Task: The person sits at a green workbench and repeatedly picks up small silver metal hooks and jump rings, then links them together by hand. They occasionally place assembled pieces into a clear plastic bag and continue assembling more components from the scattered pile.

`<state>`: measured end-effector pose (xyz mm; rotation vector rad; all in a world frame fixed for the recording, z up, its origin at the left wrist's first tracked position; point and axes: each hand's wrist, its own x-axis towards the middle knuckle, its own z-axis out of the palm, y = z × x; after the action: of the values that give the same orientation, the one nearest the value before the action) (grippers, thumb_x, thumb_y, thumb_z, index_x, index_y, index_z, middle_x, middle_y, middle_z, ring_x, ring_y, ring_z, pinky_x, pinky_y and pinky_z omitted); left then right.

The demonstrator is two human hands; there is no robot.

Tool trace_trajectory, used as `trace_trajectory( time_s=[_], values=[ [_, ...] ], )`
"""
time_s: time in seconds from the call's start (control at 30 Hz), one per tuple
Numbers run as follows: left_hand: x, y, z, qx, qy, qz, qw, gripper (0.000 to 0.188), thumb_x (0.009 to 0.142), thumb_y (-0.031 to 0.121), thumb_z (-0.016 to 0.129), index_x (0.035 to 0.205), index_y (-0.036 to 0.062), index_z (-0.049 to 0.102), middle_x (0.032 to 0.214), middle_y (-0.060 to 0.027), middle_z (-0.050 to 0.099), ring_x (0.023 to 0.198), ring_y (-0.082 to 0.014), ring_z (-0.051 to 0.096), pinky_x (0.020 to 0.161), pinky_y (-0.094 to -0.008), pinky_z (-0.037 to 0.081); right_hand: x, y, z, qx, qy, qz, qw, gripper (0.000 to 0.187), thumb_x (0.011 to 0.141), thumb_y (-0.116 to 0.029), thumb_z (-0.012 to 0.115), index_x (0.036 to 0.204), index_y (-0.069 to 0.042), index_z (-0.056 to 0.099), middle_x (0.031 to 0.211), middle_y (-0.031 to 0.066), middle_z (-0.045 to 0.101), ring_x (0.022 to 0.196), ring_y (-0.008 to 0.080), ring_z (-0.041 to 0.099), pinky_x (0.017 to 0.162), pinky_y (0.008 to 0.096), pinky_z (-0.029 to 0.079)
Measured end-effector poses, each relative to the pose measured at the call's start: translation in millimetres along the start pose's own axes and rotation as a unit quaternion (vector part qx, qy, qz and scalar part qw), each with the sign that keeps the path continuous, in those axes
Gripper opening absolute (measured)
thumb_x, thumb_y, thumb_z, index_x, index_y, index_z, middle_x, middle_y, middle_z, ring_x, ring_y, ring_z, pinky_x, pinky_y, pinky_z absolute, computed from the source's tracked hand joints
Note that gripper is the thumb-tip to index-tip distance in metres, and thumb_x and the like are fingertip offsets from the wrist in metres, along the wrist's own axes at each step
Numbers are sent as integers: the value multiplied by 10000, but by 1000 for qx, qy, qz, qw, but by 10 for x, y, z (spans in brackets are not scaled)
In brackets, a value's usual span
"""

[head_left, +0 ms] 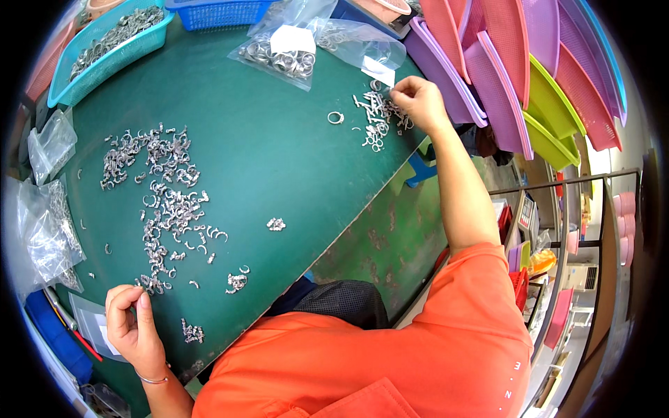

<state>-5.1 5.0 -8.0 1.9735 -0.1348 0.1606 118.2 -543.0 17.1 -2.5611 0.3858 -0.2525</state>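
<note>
My left hand (132,324) is at the table's near left, with thumb and forefinger closed together beside the lower end of a long pile of small curved silver metal pieces (174,209). Whatever may be between those fingertips is too small to name. Stretched out to the far right, my right hand (423,103) has its fingers bent in a pinch at the edge of another heap of silver ring parts (376,118). Its fingertips hide what they grip, if anything. A single silver ring (336,118) lies left of that heap.
Small clusters of pieces (237,282) lie along the near edge of the green table (279,174). Clear bags of rings (282,59) and a turquoise basket of metal parts (111,52) stand at the back. Stacked coloured baskets (502,70) rise beyond my right hand.
</note>
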Motion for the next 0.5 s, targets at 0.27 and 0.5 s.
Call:
trace_trajectory(
  time_s=[0.27,0.5],
  values=[
    [-10,-2,5,-8,3,-6,1000,73,902,-59,593,969,-33,599,961,-73,537,842,-126,494,751,-225,413,-14,-115,25,17,-57,-29,998,150,832,-120,715,936,-12,728,805,89,710,746,162,671,707,308,524],
    [-5,5,2,-4,5,-8,1000,78,899,-65,594,970,-34,603,959,-73,543,843,-127,494,748,-227,413,-15,-144,54,-122,-83,32,989,158,799,-129,704,926,-42,740,841,151,717,782,239,695,748,345,530]
  ],
)
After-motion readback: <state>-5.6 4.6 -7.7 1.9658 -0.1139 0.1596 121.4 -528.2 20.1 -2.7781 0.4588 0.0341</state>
